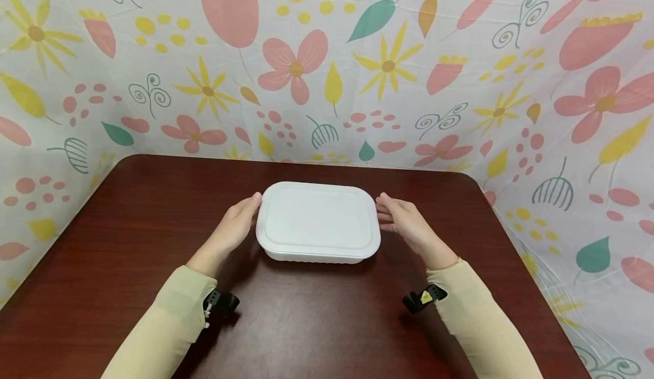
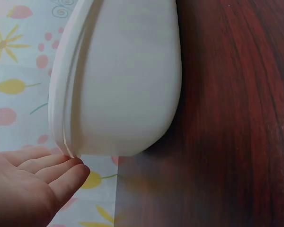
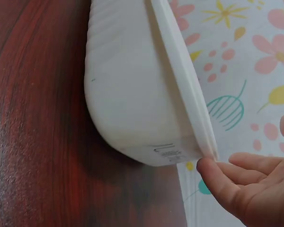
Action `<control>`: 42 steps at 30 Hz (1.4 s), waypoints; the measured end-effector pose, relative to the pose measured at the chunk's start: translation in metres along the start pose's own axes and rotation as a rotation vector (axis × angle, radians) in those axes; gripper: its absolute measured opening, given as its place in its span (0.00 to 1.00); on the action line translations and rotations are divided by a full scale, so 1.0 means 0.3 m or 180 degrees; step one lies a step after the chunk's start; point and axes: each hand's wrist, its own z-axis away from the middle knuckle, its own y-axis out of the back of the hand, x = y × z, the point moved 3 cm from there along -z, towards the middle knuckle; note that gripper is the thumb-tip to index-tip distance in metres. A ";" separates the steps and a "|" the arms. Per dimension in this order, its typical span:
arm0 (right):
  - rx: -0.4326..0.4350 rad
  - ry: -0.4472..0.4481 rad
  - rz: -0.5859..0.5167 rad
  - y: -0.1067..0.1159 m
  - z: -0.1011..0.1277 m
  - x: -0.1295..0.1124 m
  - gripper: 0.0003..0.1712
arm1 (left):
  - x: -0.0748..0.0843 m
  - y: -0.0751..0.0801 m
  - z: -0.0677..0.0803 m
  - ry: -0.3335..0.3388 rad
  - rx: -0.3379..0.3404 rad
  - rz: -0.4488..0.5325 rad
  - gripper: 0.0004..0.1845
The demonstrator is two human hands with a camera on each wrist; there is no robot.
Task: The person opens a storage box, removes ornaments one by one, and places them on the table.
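A white lidded box (image 1: 318, 220), rectangular with rounded corners, sits on the table with its lid on. At its left end is my left hand (image 1: 236, 223), fingers extended. In the left wrist view, that hand's fingertips reach the lid's rim (image 2: 61, 109) near the far corner. My right hand (image 1: 407, 222) is at the opposite end, its fingers loosely extended. The right wrist view has its fingertips at the lid's edge (image 3: 191, 90). Small dark print (image 3: 170, 152) marks the box's side there. Neither hand curls round the box.
The dark reddish-brown wooden table (image 1: 327, 322) has rounded far corners. Behind it and along both sides hangs a white cloth (image 1: 327, 84) printed with flowers and leaves. Black straps with small devices (image 1: 222, 301) sit at both wrists, by the pale sleeves (image 1: 163, 316).
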 end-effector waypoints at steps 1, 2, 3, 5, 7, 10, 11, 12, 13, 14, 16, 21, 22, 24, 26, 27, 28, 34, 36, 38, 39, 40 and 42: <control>-0.0001 0.0007 0.0004 -0.001 0.001 -0.003 0.45 | 0.001 0.000 0.000 0.0002 0.0003 0.0005 0.39; 0.0014 0.0004 -0.0003 -0.003 0.002 -0.005 0.45 | 0.003 0.001 0.000 0.0001 0.0004 0.0008 0.38; 0.0013 0.0010 -0.0004 -0.004 0.003 -0.007 0.44 | 0.004 0.001 0.000 0.0003 0.0002 0.0015 0.38; 0.0025 0.0009 0.0013 -0.008 0.005 -0.012 0.44 | 0.008 0.000 0.001 -0.0004 -0.0008 0.0017 0.39; 0.0053 -0.0002 0.0010 -0.010 0.007 -0.017 0.43 | 0.012 0.000 0.002 -0.0020 -0.0028 0.0040 0.38; 0.0105 0.0004 0.0002 -0.013 0.009 -0.027 0.42 | 0.017 0.000 0.005 -0.0036 -0.0049 0.0075 0.38; 0.0120 0.0013 -0.0003 -0.014 0.009 -0.031 0.42 | 0.019 0.001 0.006 -0.0041 -0.0055 0.0101 0.37; 0.0143 0.0017 -0.0020 -0.013 0.007 -0.034 0.42 | 0.020 0.002 0.006 -0.0045 -0.0060 0.0135 0.37; 0.0159 0.0025 -0.0022 -0.013 0.006 -0.037 0.41 | 0.022 0.002 0.007 -0.0043 -0.0057 0.0159 0.37; 0.0172 0.0032 -0.0031 -0.012 0.005 -0.041 0.41 | 0.024 0.004 0.007 -0.0034 -0.0058 0.0189 0.38; 0.0177 0.0040 -0.0061 -0.011 0.003 -0.045 0.40 | 0.027 0.007 0.007 -0.0010 -0.0057 0.0257 0.38; 0.0158 0.0005 -0.0184 -0.011 -0.003 -0.047 0.40 | 0.030 0.021 0.007 0.0082 -0.0044 0.0414 0.38; 0.0158 -0.0015 -0.0211 -0.011 -0.004 -0.046 0.39 | 0.029 0.026 0.007 0.0107 -0.0046 0.0448 0.38; 0.0157 -0.0055 -0.0284 -0.011 -0.006 -0.045 0.39 | 0.027 0.034 0.006 0.0167 -0.0041 0.0500 0.38; 0.0149 -0.0083 -0.0364 -0.012 -0.009 -0.045 0.38 | 0.026 0.043 0.005 0.0224 -0.0057 0.0536 0.40; 0.0149 -0.0101 -0.0411 -0.013 -0.010 -0.046 0.37 | 0.026 0.048 0.004 0.0254 -0.0057 0.0541 0.41; 0.0151 -0.0126 -0.0466 -0.014 -0.013 -0.047 0.37 | 0.026 0.052 0.004 0.0279 -0.0059 0.0545 0.41; 0.0134 -0.0288 -0.0621 -0.025 -0.029 -0.055 0.36 | 0.027 0.078 -0.001 0.0318 -0.0095 0.0636 0.42; 0.0131 -0.0310 -0.0662 -0.027 -0.035 -0.058 0.36 | 0.025 0.087 -0.004 0.0315 -0.0124 0.0697 0.42; 0.0125 -0.0313 -0.0707 -0.028 -0.041 -0.061 0.36 | 0.022 0.097 -0.006 0.0315 -0.0152 0.0763 0.43; 0.0124 -0.0321 -0.0737 -0.030 -0.044 -0.062 0.36 | 0.019 0.102 -0.008 0.0318 -0.0165 0.0790 0.43; 0.0114 -0.0328 -0.0765 -0.031 -0.047 -0.063 0.36 | 0.017 0.108 -0.009 0.0328 -0.0171 0.0817 0.44; 0.0084 -0.0332 -0.0802 -0.036 -0.054 -0.066 0.35 | 0.009 0.119 -0.012 0.0352 -0.0181 0.0887 0.45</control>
